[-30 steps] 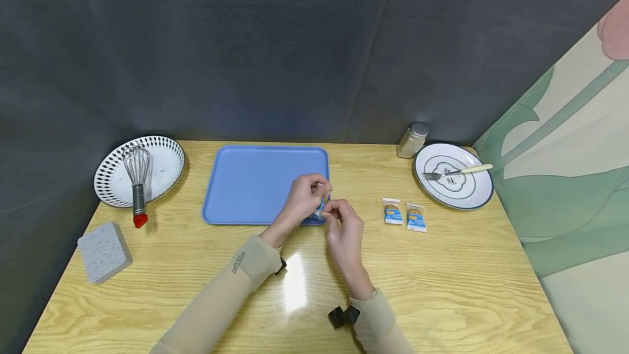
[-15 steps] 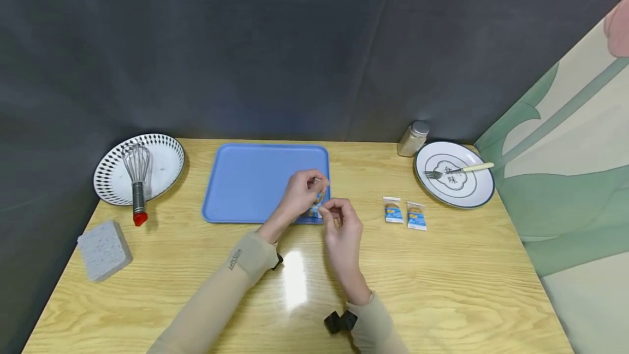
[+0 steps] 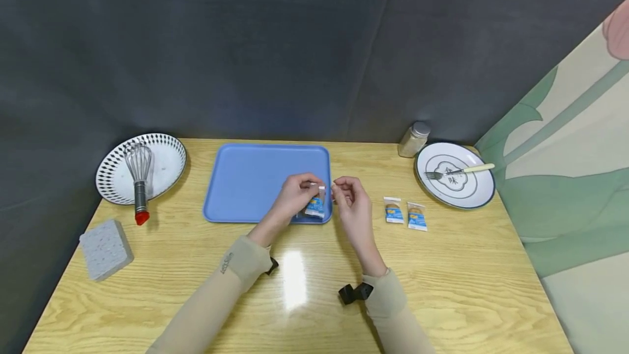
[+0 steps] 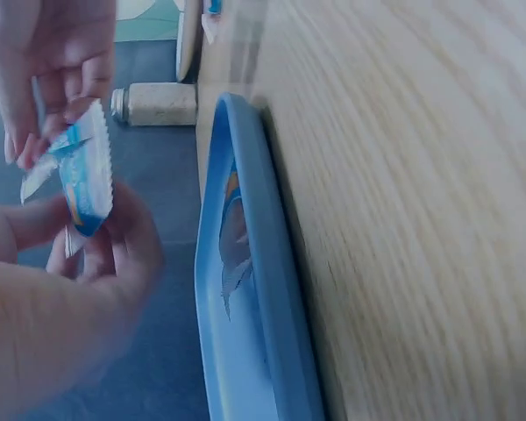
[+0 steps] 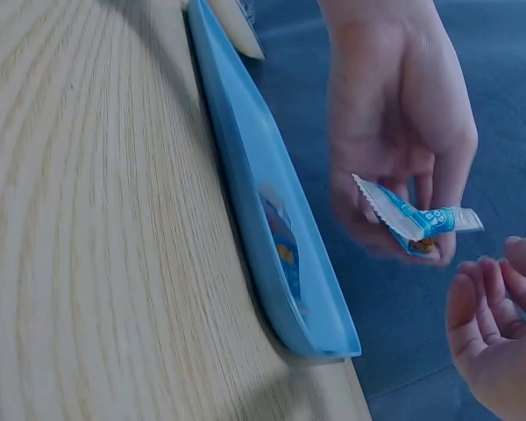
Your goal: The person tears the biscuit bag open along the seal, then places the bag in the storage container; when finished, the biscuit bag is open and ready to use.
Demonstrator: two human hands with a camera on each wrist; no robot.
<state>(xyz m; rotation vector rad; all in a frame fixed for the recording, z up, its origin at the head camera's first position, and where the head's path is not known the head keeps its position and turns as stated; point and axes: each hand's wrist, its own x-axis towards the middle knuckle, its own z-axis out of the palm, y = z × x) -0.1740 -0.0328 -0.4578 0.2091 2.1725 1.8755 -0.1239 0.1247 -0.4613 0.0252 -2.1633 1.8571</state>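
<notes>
My left hand (image 3: 297, 195) pinches a small blue-and-white snack packet (image 5: 412, 215) above the right part of the blue tray (image 3: 260, 179). One end of this wrapper is torn, a strip sticks out sideways, and something brown shows inside. My right hand (image 3: 355, 206) is beside it, thumb and fingers loosely bent, nothing visible between them; in the right wrist view its fingertips (image 5: 489, 267) are just apart from the torn strip. A second snack packet (image 3: 315, 207) lies in the tray's near right corner, below my left hand.
Two more snack packets (image 3: 394, 211) lie right of the tray. A plate with a fork (image 3: 474, 169) and a shaker jar (image 3: 414, 140) stand at the back right. On the left are a patterned plate (image 3: 169, 163) bearing a whisk (image 3: 140, 179), and a grey sponge block (image 3: 106, 250).
Both hands were close together pinching the packet. My right hand has come away from it, rightward and slightly toward the back, while my left hand keeps hold and has shifted slightly left.
</notes>
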